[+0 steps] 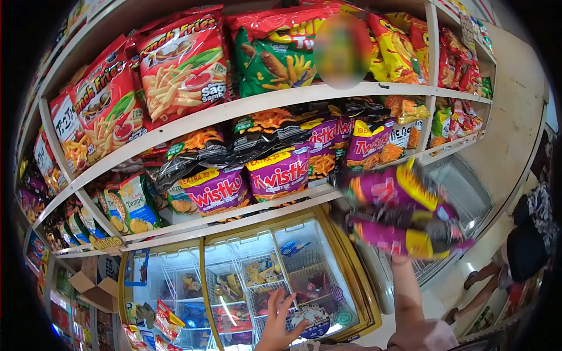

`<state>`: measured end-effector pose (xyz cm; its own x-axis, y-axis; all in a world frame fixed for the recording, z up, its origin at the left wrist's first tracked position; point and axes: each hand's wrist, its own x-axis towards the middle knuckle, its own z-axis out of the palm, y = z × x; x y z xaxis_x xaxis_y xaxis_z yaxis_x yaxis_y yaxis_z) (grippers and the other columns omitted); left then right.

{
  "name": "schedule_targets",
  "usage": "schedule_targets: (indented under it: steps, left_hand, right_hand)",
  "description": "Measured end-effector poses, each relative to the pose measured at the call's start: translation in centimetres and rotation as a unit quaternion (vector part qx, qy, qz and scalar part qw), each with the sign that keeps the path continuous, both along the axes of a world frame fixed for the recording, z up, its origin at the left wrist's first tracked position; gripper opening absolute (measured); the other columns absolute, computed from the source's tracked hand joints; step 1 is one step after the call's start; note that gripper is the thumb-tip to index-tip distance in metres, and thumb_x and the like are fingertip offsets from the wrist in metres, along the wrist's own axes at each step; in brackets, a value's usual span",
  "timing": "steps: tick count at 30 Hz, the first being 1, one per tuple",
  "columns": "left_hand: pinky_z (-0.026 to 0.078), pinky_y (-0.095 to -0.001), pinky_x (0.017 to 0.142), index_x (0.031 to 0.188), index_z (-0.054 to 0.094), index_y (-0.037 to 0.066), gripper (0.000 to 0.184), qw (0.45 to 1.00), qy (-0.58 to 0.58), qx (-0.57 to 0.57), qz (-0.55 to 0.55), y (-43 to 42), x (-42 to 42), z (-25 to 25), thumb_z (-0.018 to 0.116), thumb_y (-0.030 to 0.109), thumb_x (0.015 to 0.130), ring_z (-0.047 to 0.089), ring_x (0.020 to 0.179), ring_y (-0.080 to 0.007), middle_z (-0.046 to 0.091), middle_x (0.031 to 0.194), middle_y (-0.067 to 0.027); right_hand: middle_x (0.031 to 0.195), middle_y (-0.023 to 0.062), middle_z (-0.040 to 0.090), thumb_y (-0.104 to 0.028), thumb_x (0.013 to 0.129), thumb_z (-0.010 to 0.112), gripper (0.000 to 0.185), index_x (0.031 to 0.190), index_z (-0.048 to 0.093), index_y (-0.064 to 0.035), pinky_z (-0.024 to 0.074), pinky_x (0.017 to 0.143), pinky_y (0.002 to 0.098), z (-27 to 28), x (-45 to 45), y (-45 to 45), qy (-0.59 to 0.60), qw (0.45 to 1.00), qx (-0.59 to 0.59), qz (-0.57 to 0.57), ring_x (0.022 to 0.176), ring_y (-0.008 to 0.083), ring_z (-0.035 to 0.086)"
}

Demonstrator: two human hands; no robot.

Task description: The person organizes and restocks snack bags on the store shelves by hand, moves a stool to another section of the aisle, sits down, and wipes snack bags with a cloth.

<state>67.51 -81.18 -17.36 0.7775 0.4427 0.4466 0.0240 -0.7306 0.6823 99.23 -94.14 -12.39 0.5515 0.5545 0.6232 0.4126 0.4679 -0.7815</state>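
My right hand (401,259) is raised at the right and holds at least two purple-and-yellow snack bags (383,233), smeared by motion. Most of its fingers are hidden behind the bags. Over the glass-topped freezer (372,316), my left hand (278,323) holds nothing, its fingers apart and slightly curled. Above it, on the lower shelf (234,216), more purple Twistko bags (280,174) stand upright. Black-topped snack bags (196,153) lie over and behind them.
Large red French fries bags (184,64) and a green-and-red snack bag (275,61) fill the upper shelf. Tempe chip bags (134,202) stand at lower left. An open cardboard box (96,286) sits beside the freezer. Another person's legs (483,281) show at right.
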Motion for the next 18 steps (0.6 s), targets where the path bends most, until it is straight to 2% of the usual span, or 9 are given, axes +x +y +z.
schedule_targets:
  steps: [1,2,7,9,11,13,15,17,18]
  left_hand:
    - [0.047,-0.0392,0.089,0.135,0.038,0.011,0.072,1.000,-0.011,0.004,-0.013,0.2,0.1,-0.3,0.073,0.010,0.072,0.056,0.101,-0.0304,0.019,0.142,-0.0220]
    - [0.047,-0.0387,0.088,0.134,0.040,0.010,0.070,1.000,-0.002,-0.001,-0.010,0.0,0.1,0.2,0.072,0.007,0.072,0.056,0.100,-0.0296,0.025,0.139,-0.0219]
    - [0.047,-0.0362,0.088,0.132,0.042,0.007,0.067,0.998,-0.026,0.057,-0.022,0.0,0.8,-1.1,0.070,0.002,0.071,0.054,0.104,-0.0310,0.032,0.133,-0.0231]
    - [0.047,-0.0361,0.088,0.132,0.042,0.007,0.066,0.998,-0.022,0.046,-0.027,-0.2,0.8,-1.7,0.069,0.001,0.071,0.054,0.105,-0.0313,0.032,0.133,-0.0230]
    - [0.048,-0.0362,0.087,0.131,0.043,0.007,0.064,0.998,-0.020,0.040,-0.039,-0.5,0.7,-1.8,0.068,0.000,0.073,0.055,0.103,-0.0315,0.032,0.133,-0.0228]
    - [0.048,-0.0359,0.086,0.131,0.043,0.007,0.062,0.999,-0.014,0.023,-0.041,-0.6,0.8,-1.9,0.067,-0.001,0.074,0.056,0.102,-0.0316,0.032,0.133,-0.0227]
    - [0.048,-0.0345,0.085,0.129,0.045,0.006,0.060,0.999,-0.005,0.028,-0.032,-0.7,1.1,-1.4,0.067,-0.001,0.074,0.057,0.099,-0.0290,0.035,0.131,-0.0220]
    - [0.048,-0.0341,0.085,0.129,0.046,0.005,0.059,0.999,0.006,0.046,-0.028,-0.7,1.3,-0.7,0.067,-0.001,0.074,0.057,0.099,-0.0273,0.037,0.130,-0.0214]
    - [0.048,-0.0340,0.085,0.129,0.045,0.005,0.059,0.997,0.005,0.063,-0.036,-0.5,1.4,-0.8,0.067,-0.001,0.074,0.057,0.098,-0.0267,0.038,0.129,-0.0210]
  right_hand:
    - [0.121,0.0096,0.052,-0.008,0.059,0.084,0.084,0.128,0.037,-0.0019,0.0414,0.096,0.0338,1.3,1.1,1.0,-0.032,0.999,0.006,-0.012,0.112,0.0179,0.049]
    - [0.120,0.0096,0.052,-0.008,0.059,0.084,0.084,0.128,0.037,-0.0018,0.0412,0.096,0.0337,2.5,2.3,2.1,-0.062,0.998,0.011,-0.026,0.112,0.0178,0.049]
    - [0.119,0.0096,0.053,-0.009,0.059,0.084,0.084,0.127,0.036,-0.0013,0.0405,0.096,0.0332,7.2,7.3,7.7,-0.212,0.974,0.024,-0.081,0.112,0.0172,0.048]
    - [0.118,0.0095,0.053,-0.009,0.059,0.084,0.083,0.127,0.036,-0.0011,0.0402,0.096,0.0330,8.1,8.2,9.6,-0.197,0.979,0.002,-0.053,0.112,0.0169,0.048]
    - [0.126,0.0132,0.044,-0.016,0.058,0.085,0.091,0.129,0.030,0.0020,0.0361,0.100,0.0346,9.2,8.5,10.3,-0.077,0.995,-0.049,0.049,0.116,0.0175,0.043]
    - [0.126,0.0136,0.046,-0.016,0.062,0.083,0.090,0.132,0.028,0.0026,0.0357,0.100,0.0345,7.5,9.7,11.0,-0.160,0.983,0.011,-0.084,0.115,0.0181,0.045]
    - [0.126,0.0103,0.044,-0.013,0.066,0.080,0.087,0.133,0.026,-0.0002,0.0366,0.099,0.0338,7.1,9.8,10.7,-0.197,0.966,0.024,-0.165,0.115,0.0177,0.045]
    - [0.126,0.0101,0.044,-0.013,0.068,0.078,0.086,0.134,0.025,-0.0005,0.0361,0.099,0.0335,7.0,9.1,10.5,-0.173,0.970,0.043,-0.163,0.116,0.0179,0.045]
    - [0.126,0.0116,0.045,-0.014,0.069,0.078,0.086,0.135,0.025,0.0006,0.0351,0.100,0.0335,7.3,8.2,10.4,-0.130,0.983,0.057,-0.121,0.116,0.0183,0.045]
